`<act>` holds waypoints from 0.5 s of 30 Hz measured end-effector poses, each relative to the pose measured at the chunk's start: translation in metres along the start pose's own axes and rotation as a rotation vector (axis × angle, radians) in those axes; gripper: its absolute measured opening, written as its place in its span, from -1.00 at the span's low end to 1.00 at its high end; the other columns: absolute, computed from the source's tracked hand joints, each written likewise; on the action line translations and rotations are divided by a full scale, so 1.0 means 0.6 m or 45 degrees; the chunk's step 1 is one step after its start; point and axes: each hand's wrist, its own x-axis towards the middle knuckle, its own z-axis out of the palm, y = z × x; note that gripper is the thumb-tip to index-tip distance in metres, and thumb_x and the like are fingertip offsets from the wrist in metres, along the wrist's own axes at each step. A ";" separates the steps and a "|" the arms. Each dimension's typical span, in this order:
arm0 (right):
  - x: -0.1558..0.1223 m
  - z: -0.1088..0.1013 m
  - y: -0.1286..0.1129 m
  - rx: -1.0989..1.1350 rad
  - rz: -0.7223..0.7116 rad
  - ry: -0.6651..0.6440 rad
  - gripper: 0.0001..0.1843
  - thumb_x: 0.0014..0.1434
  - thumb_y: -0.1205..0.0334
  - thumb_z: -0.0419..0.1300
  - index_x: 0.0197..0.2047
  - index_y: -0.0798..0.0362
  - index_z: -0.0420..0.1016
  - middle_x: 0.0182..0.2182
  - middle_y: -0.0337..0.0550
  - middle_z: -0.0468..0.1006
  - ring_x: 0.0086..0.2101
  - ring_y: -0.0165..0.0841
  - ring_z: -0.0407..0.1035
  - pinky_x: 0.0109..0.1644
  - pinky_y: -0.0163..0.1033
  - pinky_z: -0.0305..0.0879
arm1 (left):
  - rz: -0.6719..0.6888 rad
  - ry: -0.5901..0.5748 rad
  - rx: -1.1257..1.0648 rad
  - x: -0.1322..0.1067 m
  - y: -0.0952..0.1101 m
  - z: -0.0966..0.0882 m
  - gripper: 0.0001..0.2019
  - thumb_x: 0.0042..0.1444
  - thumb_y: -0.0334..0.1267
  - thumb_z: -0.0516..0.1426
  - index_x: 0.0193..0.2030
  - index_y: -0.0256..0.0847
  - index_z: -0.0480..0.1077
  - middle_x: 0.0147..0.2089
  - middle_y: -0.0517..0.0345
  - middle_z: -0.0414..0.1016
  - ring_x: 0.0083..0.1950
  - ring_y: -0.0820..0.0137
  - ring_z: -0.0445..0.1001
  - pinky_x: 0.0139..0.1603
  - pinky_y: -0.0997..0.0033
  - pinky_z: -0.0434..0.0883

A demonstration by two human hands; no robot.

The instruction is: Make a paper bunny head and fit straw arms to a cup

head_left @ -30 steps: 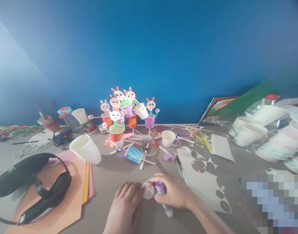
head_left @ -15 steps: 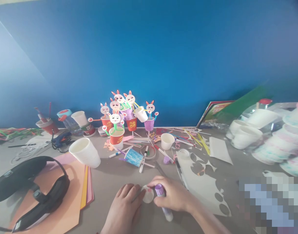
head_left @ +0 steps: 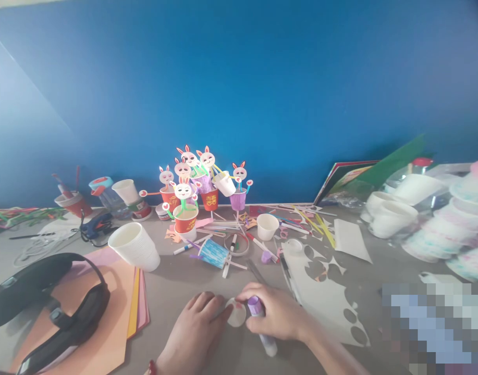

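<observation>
A small round white paper disc point(head_left: 236, 313) with a pinkish mark near its top lies on the grey table between my hands. My left hand point(head_left: 199, 325) rests palm down, fingers bent and close together, its thumb pressing the disc's left edge. In my right hand point(head_left: 278, 311) is a glue stick point(head_left: 267, 342) with a purple top, tilted and held between the thumb and the palm side. The index finger of that hand reaches the disc's upper right edge. Whatever lies beneath my palms is hidden.
Rabbit-faced cup figures point(head_left: 183, 191) stand before the blue wall. A blue-coloured cup point(head_left: 214, 253) lies among markers and straws. White cut-out paper point(head_left: 320, 307) is at right, stacked cups point(head_left: 434, 229) beyond. At left, a black headset point(head_left: 80, 307) sits on coloured paper point(head_left: 119, 312).
The view has shifted slightly, and a red bracelet now shows at my left wrist. My hands, the disc and the glue stick keep nearly the same positions.
</observation>
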 end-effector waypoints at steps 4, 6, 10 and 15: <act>-0.001 0.000 -0.002 0.003 -0.004 0.004 -0.54 -0.11 0.29 0.26 -0.07 -0.12 0.64 -0.10 -0.27 0.63 -0.16 -0.22 0.52 -0.11 -0.29 0.30 | 0.037 0.024 0.039 0.000 -0.001 -0.003 -0.56 0.20 -0.47 0.14 0.18 -0.04 0.39 0.06 0.11 0.55 0.03 0.16 0.46 0.01 0.14 0.52; -0.001 0.000 -0.004 -0.005 -0.001 -0.001 -0.54 -0.10 0.28 0.26 -0.07 -0.11 0.64 -0.10 -0.26 0.63 -0.16 -0.21 0.53 -0.12 -0.29 0.31 | 0.038 0.036 0.030 -0.001 -0.002 0.000 -0.58 0.20 -0.46 0.14 0.18 -0.04 0.39 0.07 0.09 0.55 0.03 0.15 0.47 0.02 0.13 0.52; -0.002 0.000 -0.006 0.000 0.023 -0.001 -0.54 -0.10 0.27 0.26 -0.06 -0.12 0.64 -0.08 -0.24 0.64 -0.15 -0.20 0.53 -0.09 -0.28 0.32 | 0.012 0.092 -0.022 -0.006 -0.004 0.009 -0.56 0.20 -0.45 0.14 0.19 0.00 0.39 0.09 0.06 0.53 0.04 0.15 0.47 0.03 0.12 0.52; -0.004 -0.001 -0.009 0.006 0.019 0.001 -0.51 -0.10 0.28 0.25 -0.03 -0.11 0.63 -0.06 -0.25 0.63 -0.11 -0.19 0.53 -0.06 -0.27 0.32 | 0.047 0.141 -0.064 -0.015 -0.010 0.017 -0.52 0.22 -0.48 0.10 0.25 -0.02 0.35 0.13 0.04 0.50 0.07 0.15 0.45 0.03 0.13 0.52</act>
